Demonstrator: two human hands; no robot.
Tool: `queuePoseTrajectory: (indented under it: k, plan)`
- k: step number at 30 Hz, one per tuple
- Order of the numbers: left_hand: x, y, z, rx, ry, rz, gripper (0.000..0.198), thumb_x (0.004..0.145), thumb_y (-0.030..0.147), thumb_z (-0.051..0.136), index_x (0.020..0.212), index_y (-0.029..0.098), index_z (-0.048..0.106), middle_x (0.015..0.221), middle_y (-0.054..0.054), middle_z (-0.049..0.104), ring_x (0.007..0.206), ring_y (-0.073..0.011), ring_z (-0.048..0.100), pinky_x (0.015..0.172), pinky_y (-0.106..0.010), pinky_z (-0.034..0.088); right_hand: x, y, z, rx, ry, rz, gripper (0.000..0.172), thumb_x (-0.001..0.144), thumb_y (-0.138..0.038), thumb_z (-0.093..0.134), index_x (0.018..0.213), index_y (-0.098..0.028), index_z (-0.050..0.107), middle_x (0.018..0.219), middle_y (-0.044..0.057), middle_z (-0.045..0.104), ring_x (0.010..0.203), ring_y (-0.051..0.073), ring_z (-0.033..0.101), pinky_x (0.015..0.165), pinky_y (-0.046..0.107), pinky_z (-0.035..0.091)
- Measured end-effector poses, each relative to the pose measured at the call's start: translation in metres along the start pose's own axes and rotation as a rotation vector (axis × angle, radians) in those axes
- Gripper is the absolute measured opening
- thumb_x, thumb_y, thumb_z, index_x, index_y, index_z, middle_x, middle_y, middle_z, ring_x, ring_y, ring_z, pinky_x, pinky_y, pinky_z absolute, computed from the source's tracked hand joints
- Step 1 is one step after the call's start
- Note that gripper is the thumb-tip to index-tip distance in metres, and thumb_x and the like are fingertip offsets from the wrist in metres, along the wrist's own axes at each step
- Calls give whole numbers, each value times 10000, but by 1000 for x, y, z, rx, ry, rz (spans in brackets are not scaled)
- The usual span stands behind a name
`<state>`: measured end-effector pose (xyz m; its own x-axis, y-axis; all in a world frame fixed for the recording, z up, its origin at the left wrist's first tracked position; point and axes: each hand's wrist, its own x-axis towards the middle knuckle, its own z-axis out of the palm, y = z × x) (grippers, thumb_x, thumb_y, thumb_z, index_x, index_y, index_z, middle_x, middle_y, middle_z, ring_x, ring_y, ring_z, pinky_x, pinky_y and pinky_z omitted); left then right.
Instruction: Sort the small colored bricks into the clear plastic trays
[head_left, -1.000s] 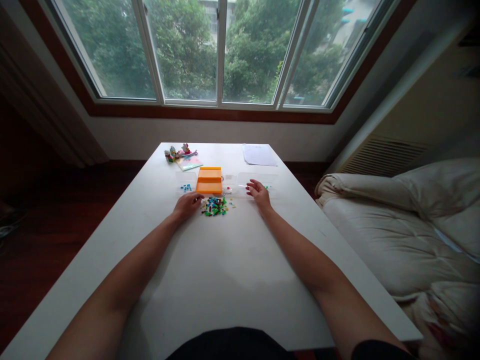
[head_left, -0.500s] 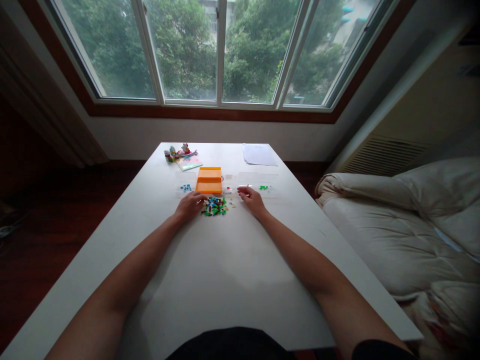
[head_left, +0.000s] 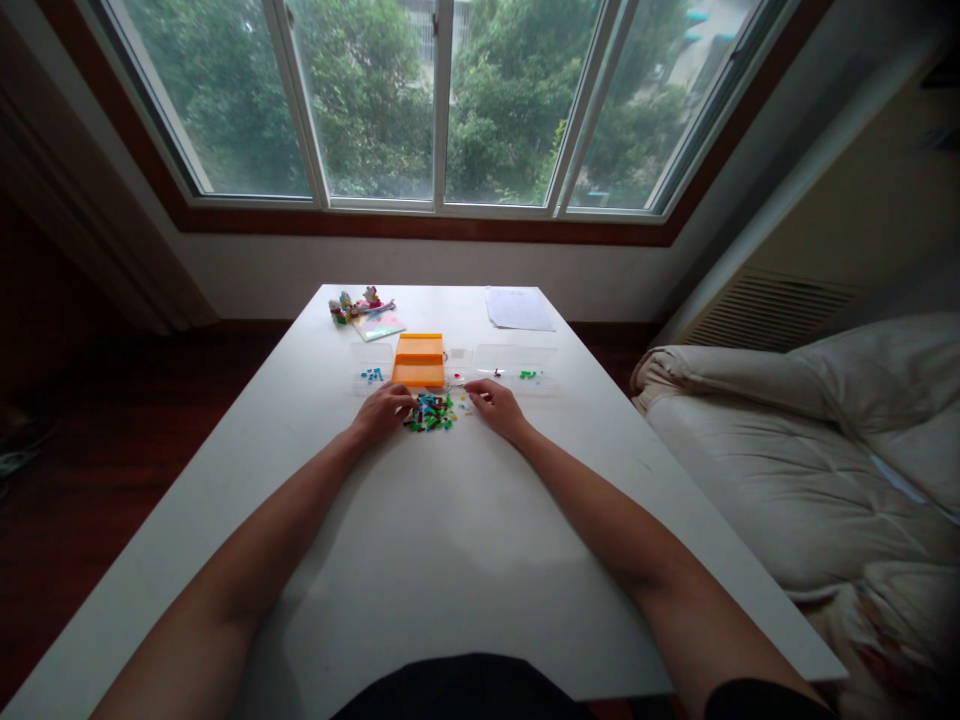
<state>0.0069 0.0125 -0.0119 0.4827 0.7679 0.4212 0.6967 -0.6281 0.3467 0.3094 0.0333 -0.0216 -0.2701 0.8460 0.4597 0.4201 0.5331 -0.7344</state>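
Observation:
A pile of small toy bricks (head_left: 431, 412), mostly green, blue and dark brown, lies on the white table. My left hand (head_left: 382, 412) rests at the pile's left edge, its fingers loosely bent and apart, with the tips touching the outer bricks. To the right of the pile is my right hand (head_left: 496, 407), fingers stretched toward it and slightly apart, with nothing visible in them. A few pale yellow bricks (head_left: 463, 408) lie loose between the pile and that hand. Just beyond stands an open orange box (head_left: 419, 372).
Clear plastic trays flank the orange box, with blue bricks (head_left: 371, 375) on the left and green bricks (head_left: 528, 375) and dark red bricks (head_left: 496, 373) on the right. Colourful figures (head_left: 364, 305), a pastel card (head_left: 380, 326) and a paper sheet (head_left: 519, 308) lie at the far edge.
My right hand has moved left and slightly nearer, from beside the right tray toward the pile, uncovering the dark red bricks. My left hand has shifted very slightly right.

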Motion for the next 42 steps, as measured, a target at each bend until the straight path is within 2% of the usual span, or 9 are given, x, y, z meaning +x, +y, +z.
queuePoseTrajectory:
  k: [6, 15, 25, 30, 35, 42]
  plan:
    - [-1, -3, 2, 35, -1, -15, 225, 902, 201, 574, 950, 284, 778, 955, -54, 658, 941, -202, 560, 844, -336, 472, -5, -17, 4, -57, -88, -145, 210, 936, -263, 561, 1069, -233, 720, 1013, 51, 688, 821, 147, 637, 718, 267, 538]
    - [-3, -8, 3, 70, 27, -64, 215, 914, 222, 553, 941, 269, 762, 951, -53, 651, 938, -214, 552, 884, -367, 460, -11, -40, 11, -316, -260, -374, 156, 930, -195, 602, 1021, -244, 719, 990, 66, 661, 957, 201, 578, 862, 335, 482]
    - [-3, -8, 1, 91, 32, -106, 190, 889, 235, 562, 905, 258, 750, 941, -56, 643, 948, -228, 547, 869, -376, 464, -10, -35, 7, -395, -285, -351, 220, 878, -89, 599, 994, -239, 711, 956, 55, 645, 950, 198, 555, 836, 311, 463]
    - [-3, -7, -1, 104, 42, -122, 125, 859, 258, 609, 873, 248, 733, 942, -63, 641, 956, -243, 545, 848, -390, 469, -10, -37, 3, -376, -319, -348, 148, 852, -153, 665, 961, -244, 707, 948, 52, 640, 927, 206, 556, 848, 329, 467]
    - [-3, -6, -2, 99, 47, -133, 128, 849, 255, 617, 916, 248, 726, 978, -63, 647, 985, -248, 548, 869, -394, 472, -10, -36, 3, -396, -356, -361, 151, 829, -200, 716, 970, -253, 718, 943, 52, 634, 931, 210, 556, 850, 334, 462]
    - [-4, -10, 1, 88, 50, -160, 130, 849, 268, 617, 910, 256, 731, 961, -61, 645, 978, -247, 549, 855, -388, 472, -10, -30, 9, -418, -342, -380, 127, 848, -241, 716, 974, -250, 716, 953, 56, 628, 914, 207, 549, 837, 332, 453]
